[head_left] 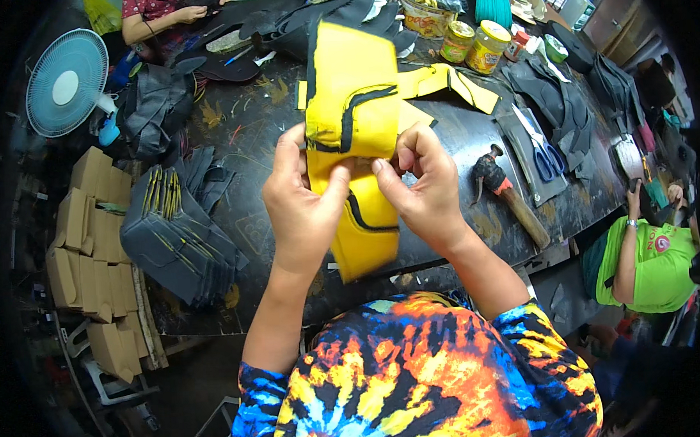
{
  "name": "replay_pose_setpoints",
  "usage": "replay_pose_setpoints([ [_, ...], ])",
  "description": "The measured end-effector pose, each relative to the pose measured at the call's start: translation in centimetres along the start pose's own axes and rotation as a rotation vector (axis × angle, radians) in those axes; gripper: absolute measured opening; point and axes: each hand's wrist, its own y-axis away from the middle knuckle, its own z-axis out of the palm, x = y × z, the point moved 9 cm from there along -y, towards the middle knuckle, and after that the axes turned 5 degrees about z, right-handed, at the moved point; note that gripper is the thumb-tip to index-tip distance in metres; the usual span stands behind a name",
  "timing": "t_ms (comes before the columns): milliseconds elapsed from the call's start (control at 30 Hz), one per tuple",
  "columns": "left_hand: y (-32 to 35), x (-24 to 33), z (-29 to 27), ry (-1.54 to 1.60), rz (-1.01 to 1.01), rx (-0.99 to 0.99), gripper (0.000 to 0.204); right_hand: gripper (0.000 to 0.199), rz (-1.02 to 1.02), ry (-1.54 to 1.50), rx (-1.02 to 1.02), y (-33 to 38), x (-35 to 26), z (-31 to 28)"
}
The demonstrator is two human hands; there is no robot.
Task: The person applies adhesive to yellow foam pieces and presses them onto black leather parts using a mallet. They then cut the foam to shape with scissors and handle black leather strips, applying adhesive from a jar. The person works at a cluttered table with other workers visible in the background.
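Observation:
A yellow piece of sheet material (356,62) with black curved trim is folded between my hands, above the dark table. My left hand (304,201) grips its left edge, thumb on the near face and fingers behind. My right hand (427,188) pinches the fold from the other side, fingers curled and thumb pressed in. The lower flap of the piece hangs toward me and is slightly blurred. Behind it, more yellow strips (473,92) lie on the table. To the right rest a hammer (517,203) with a wooden handle and blue-handled scissors (547,159).
A stack of dark grey pieces (181,245) sits at the left table edge, beside cardboard boxes (102,268). A blue fan (67,84) stands far left. Yellow-lidded jars (487,47) and a tub (427,16) are at the back. One person works at far left, another at right in green (656,260).

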Motion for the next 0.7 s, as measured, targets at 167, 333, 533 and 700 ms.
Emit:
replay_pose_setpoints([
  [167, 0.8, -1.9, 1.9, -0.174, 0.019, -0.21, 0.056, 0.023, 0.182, -0.027, -0.098, 1.6, 3.1, -3.1],
  [333, 3.2, -4.1, 2.8, -0.164, -0.015, -0.336, 0.077, 0.054, 0.154, 0.852, -0.018, 4.8, 5.1, -15.3],
  [533, 6.2, -8.2, 5.1, -0.015, -0.203, -0.414, 0.057, 0.043, 0.374, 1.058, 0.025, 11.0, 10.8, -20.9],
  [700, 8.3, -9.6, 5.3, -0.188, -0.254, -0.373, 0.056, 0.04, 0.457, 0.388, 0.089, 10.4, 8.4, -18.4],
])
